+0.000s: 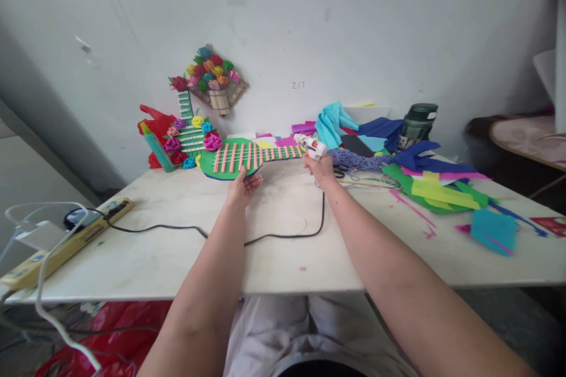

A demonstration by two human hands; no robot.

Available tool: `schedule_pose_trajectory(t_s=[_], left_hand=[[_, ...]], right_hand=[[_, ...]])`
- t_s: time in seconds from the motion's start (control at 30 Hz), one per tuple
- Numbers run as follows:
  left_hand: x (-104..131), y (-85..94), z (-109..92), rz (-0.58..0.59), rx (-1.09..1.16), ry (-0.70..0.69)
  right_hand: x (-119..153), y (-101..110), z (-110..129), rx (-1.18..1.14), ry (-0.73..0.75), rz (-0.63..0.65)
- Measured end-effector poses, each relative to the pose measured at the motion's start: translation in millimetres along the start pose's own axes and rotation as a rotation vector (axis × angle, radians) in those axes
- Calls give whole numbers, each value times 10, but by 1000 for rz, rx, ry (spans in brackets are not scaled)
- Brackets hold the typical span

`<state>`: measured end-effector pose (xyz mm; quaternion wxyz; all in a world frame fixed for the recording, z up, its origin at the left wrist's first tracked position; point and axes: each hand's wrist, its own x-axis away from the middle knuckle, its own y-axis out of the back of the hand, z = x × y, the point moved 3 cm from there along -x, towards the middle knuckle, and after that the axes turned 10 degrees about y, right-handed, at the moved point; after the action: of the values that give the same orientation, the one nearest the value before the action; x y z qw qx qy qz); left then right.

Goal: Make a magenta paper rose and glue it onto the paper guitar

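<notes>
A flat green paper guitar [207,166] with pink strips and white strings lies toward the back of the table, its neck pointing right. My left hand [242,186] grips the lower edge of its body, thumb on top and fingers underneath. In my right hand [322,168] is a white glue gun [315,147], held by the handle at the neck's end. The gun's nozzle is close to the neck; whether it touches is too small to tell. A black cord [283,235] runs from the gun's side across the table.
A second green guitar decorated with paper flowers [188,123] leans at the back left beside a glue bottle [159,150]. Coloured paper [442,191], purple yarn [360,160] and a dark green jar [418,123] lie right. A power strip [84,235] sits on the left edge.
</notes>
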<state>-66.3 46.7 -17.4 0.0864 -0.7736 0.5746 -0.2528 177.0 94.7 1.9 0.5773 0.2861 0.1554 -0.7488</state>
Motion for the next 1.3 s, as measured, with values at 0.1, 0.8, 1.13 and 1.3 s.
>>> schedule_pose_trajectory(t_s=[0.1,0.8,1.13,1.3], left_hand=[[19,-8,-6,-10,2,13],[39,-14,1,-85,-98,157],[15,133,-36,-109,-385,183],[122,93,-113,-18,-599,74]], right_hand=[[64,-49,68,-87,-77,178],[275,-315,145,-53,-188,585],[312,-264,197,-43,-224,571],[309,-260,190,-89,-226,550]])
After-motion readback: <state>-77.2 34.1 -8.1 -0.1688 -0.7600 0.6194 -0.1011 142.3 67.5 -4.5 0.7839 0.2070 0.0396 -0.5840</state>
